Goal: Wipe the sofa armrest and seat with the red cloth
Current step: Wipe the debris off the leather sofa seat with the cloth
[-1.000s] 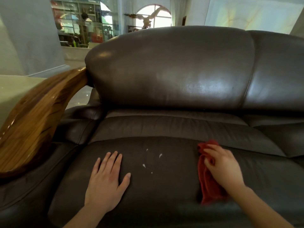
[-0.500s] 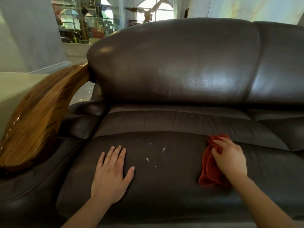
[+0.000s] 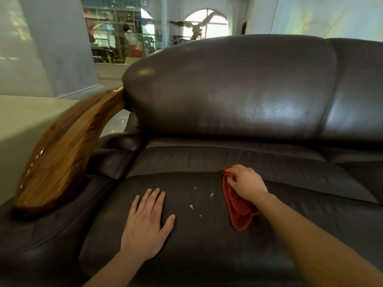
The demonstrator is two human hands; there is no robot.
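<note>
A dark brown leather sofa seat (image 3: 207, 241) fills the lower view. My right hand (image 3: 246, 183) grips the red cloth (image 3: 238, 208) and presses it on the seat near the rear seam; the cloth trails toward me under my wrist. Several small white specks (image 3: 191, 206) lie on the leather just left of the cloth. My left hand (image 3: 147, 222) rests flat on the seat, fingers spread, left of the specks. The polished wooden armrest (image 3: 66, 150) curves down at the far left, above its leather pad (image 3: 41, 230).
The tall leather backrest (image 3: 238, 88) rises behind the seat, with a second cushion (image 3: 360, 88) to the right. A pale low wall (image 3: 24, 125) stands left of the armrest. Glass shelving (image 3: 116, 34) and an arched window (image 3: 205, 23) are far behind.
My right hand has slid the red cloth leftward across the seat toward the white specks. My left hand stays flat in about the same place. The view has shifted.
</note>
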